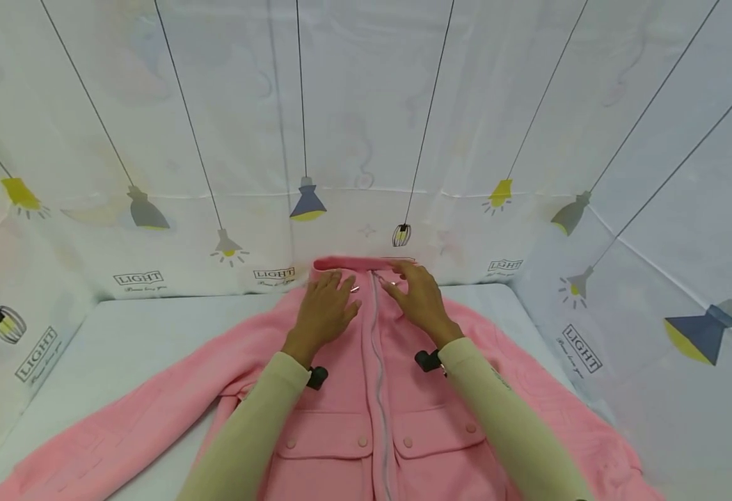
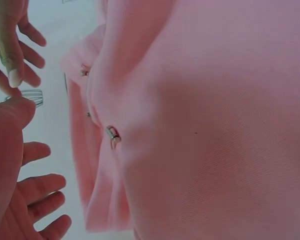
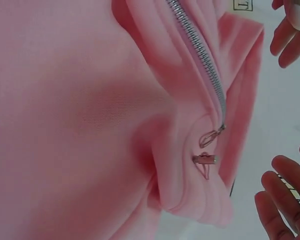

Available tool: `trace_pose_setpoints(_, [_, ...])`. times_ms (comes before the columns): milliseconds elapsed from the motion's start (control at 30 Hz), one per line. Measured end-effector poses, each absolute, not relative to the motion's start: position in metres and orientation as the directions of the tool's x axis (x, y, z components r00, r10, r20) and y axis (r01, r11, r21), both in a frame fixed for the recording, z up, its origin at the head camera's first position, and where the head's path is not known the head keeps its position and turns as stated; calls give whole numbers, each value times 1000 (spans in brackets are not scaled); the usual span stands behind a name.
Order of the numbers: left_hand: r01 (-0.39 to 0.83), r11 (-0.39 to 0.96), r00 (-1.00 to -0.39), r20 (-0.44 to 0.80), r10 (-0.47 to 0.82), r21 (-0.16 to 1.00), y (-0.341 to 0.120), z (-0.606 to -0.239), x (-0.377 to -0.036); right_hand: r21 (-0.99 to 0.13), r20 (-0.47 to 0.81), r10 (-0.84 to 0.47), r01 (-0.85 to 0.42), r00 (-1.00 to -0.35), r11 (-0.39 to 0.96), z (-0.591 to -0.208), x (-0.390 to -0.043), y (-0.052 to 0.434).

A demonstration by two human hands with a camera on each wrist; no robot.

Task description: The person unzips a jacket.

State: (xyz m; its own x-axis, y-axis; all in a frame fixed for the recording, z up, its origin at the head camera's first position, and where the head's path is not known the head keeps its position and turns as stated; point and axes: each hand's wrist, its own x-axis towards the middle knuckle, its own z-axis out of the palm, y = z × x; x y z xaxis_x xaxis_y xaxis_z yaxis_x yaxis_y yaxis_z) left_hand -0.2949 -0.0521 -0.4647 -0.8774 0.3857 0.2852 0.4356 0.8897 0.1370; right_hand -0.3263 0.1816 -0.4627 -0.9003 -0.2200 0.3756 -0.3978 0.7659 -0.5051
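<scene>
Two flat, open hands, left hand [image 1: 323,307] and right hand [image 1: 420,300], on one pink jacket [image 1: 341,431] with two pockets.

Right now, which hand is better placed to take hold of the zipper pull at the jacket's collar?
The right hand, probably. In the head view it hovers just beside the zipper top, while the left hand lies flat on the pink jacket. The right wrist view shows the zipper pull facing its open fingers.
</scene>
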Motion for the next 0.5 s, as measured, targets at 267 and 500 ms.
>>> trace_pose_setpoints(267, [461, 876, -868, 278, 412, 143, -51, -476, -307, -549, 360, -186, -369, -914, 750, -477, -345, 179])
trace_pose_setpoints(500, [486, 860, -857, 277, 435, 152, -51, -483, -316, -611, 307, -160, -323, -938, 723, -488, -363, 178])
